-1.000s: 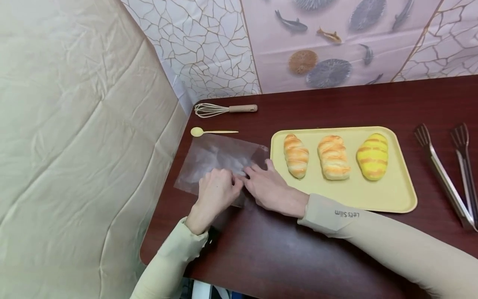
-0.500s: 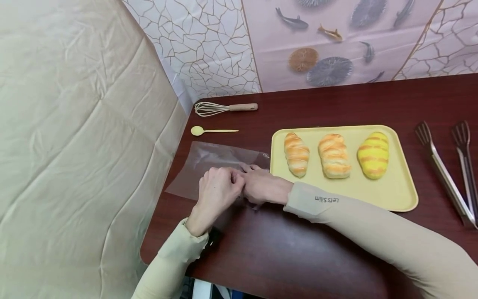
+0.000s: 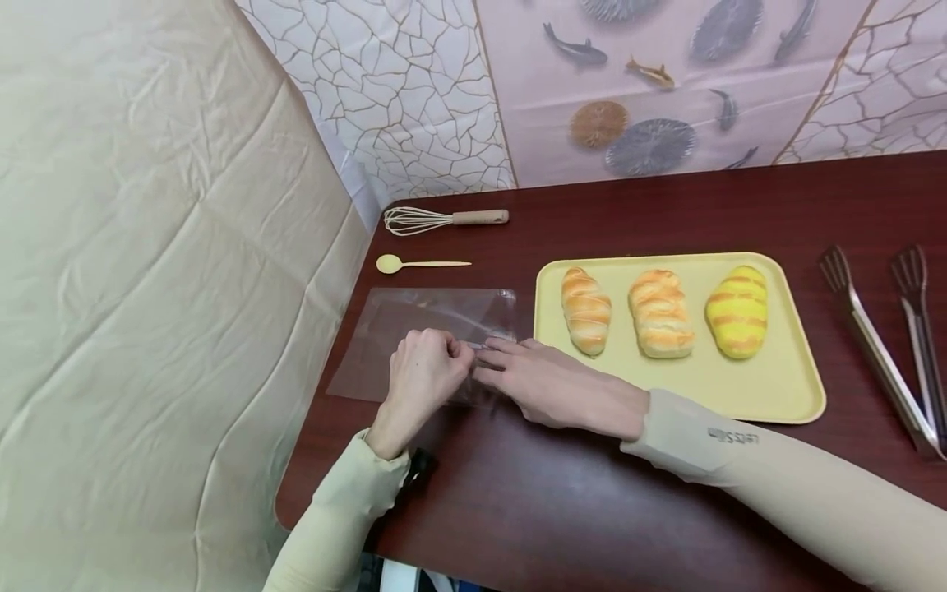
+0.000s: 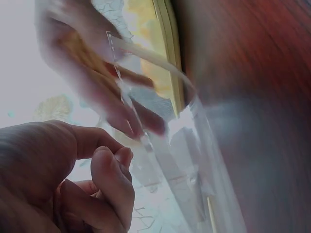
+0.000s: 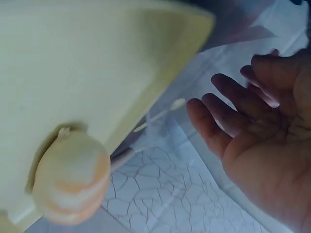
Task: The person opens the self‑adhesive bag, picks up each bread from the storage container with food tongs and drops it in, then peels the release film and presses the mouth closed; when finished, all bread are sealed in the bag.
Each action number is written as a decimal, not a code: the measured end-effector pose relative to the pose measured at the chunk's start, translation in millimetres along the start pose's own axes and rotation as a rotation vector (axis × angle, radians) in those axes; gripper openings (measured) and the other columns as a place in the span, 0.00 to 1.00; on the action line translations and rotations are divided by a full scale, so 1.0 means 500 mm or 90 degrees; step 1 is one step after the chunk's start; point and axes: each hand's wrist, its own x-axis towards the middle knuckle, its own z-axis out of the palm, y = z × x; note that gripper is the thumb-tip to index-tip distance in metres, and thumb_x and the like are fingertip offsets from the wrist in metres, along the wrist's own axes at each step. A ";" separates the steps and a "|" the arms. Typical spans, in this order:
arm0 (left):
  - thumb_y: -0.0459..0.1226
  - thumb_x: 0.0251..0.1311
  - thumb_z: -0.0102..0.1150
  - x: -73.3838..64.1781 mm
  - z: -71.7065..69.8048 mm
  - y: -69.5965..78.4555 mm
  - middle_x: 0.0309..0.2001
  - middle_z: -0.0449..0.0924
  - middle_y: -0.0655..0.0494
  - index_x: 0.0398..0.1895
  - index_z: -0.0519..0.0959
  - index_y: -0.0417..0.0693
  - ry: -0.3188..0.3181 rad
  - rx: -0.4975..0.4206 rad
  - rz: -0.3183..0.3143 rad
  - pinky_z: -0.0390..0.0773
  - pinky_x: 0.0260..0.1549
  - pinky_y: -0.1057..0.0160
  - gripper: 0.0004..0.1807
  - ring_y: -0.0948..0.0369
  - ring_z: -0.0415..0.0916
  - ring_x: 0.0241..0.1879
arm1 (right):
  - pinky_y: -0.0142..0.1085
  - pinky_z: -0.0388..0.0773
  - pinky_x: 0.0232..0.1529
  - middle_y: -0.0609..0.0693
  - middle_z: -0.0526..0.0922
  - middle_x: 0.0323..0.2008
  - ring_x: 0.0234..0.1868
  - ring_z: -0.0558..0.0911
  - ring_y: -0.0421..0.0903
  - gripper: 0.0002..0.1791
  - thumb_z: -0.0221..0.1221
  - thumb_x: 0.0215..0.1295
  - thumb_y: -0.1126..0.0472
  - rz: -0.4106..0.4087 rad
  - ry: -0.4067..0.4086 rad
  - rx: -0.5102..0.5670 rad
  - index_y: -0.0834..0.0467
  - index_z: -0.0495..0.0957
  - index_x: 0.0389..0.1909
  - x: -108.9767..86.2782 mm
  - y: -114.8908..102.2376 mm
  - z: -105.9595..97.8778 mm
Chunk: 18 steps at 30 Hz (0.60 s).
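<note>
A clear plastic bag (image 3: 385, 341) lies flat on the dark red table, left of the tray. My left hand (image 3: 425, 374) pinches its near right edge between thumb and curled fingers, and in the left wrist view the bag's raised edge runs right by those fingertips. Stretched out from the right, my right hand (image 3: 558, 382) has its fingers loosely extended at the bag's right end, close to my left fingertips. In the right wrist view its fingers (image 5: 235, 99) are spread and slightly bent, with the palm visible.
The yellow tray (image 3: 681, 390) holds two pale brown-striped bread rolls (image 3: 587, 311) (image 3: 661, 312) and a yellow one (image 3: 737, 312). A whisk (image 3: 444, 219) and a yellow spoon (image 3: 422, 264) lie beyond the bag. Metal tongs (image 3: 880, 353) rest at the far right.
My right hand pulled in over the bag's edge, then drew back right with its fingers straighter. The bag has turned and flattened, its top edge shifting nearer. My left hand stays almost in place.
</note>
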 end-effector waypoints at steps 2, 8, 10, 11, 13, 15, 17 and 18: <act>0.35 0.59 0.61 0.001 0.002 -0.001 0.13 0.54 0.66 0.08 0.64 0.56 0.000 -0.006 0.000 0.57 0.17 0.63 0.24 0.63 0.55 0.17 | 0.52 0.84 0.61 0.55 0.84 0.68 0.73 0.80 0.55 0.28 0.66 0.67 0.68 0.006 0.037 0.001 0.55 0.80 0.69 -0.021 -0.003 -0.006; 0.37 0.60 0.63 0.005 0.007 0.000 0.12 0.59 0.66 0.08 0.69 0.56 0.001 -0.005 0.002 0.62 0.17 0.62 0.23 0.61 0.62 0.17 | 0.43 0.85 0.52 0.51 0.89 0.49 0.51 0.86 0.50 0.21 0.69 0.69 0.64 0.033 0.162 0.022 0.56 0.84 0.62 -0.096 -0.003 -0.028; 0.37 0.59 0.62 0.006 0.008 0.000 0.12 0.60 0.65 0.08 0.69 0.55 -0.001 0.004 0.002 0.64 0.18 0.61 0.22 0.59 0.65 0.17 | 0.42 0.85 0.50 0.49 0.89 0.46 0.48 0.86 0.48 0.21 0.70 0.67 0.65 0.034 0.204 0.034 0.56 0.85 0.61 -0.126 0.000 -0.034; 0.37 0.59 0.61 0.006 0.009 0.001 0.12 0.61 0.65 0.09 0.69 0.55 -0.003 0.007 0.002 0.64 0.18 0.61 0.21 0.59 0.66 0.17 | 0.42 0.85 0.49 0.49 0.89 0.45 0.47 0.86 0.47 0.22 0.70 0.66 0.66 0.038 0.222 0.043 0.56 0.85 0.61 -0.142 0.001 -0.037; 0.37 0.58 0.59 0.005 0.009 0.001 0.12 0.62 0.64 0.09 0.69 0.55 -0.004 0.016 0.003 0.65 0.18 0.60 0.20 0.57 0.68 0.17 | 0.42 0.85 0.48 0.47 0.89 0.45 0.46 0.86 0.46 0.24 0.72 0.63 0.67 0.045 0.258 0.054 0.55 0.85 0.61 -0.173 0.005 -0.042; 0.37 0.57 0.57 0.005 0.010 0.002 0.13 0.60 0.64 0.10 0.67 0.56 -0.006 0.030 0.003 0.65 0.18 0.59 0.19 0.57 0.66 0.17 | 0.44 0.85 0.46 0.47 0.89 0.45 0.45 0.86 0.45 0.26 0.72 0.61 0.67 0.058 0.291 0.057 0.54 0.85 0.61 -0.205 0.009 -0.046; 0.37 0.57 0.57 0.004 0.010 0.003 0.13 0.58 0.64 0.09 0.65 0.56 -0.010 0.045 0.003 0.64 0.18 0.59 0.20 0.58 0.63 0.17 | 0.45 0.86 0.45 0.47 0.89 0.45 0.45 0.86 0.45 0.20 0.70 0.68 0.62 0.078 0.325 0.053 0.54 0.86 0.61 -0.236 0.015 -0.049; 0.36 0.58 0.57 0.004 0.011 0.003 0.13 0.56 0.65 0.09 0.63 0.57 -0.013 0.054 0.004 0.63 0.18 0.59 0.21 0.59 0.61 0.17 | 0.46 0.86 0.44 0.47 0.89 0.45 0.45 0.86 0.46 0.16 0.66 0.75 0.58 0.091 0.341 0.046 0.55 0.86 0.60 -0.252 0.019 -0.050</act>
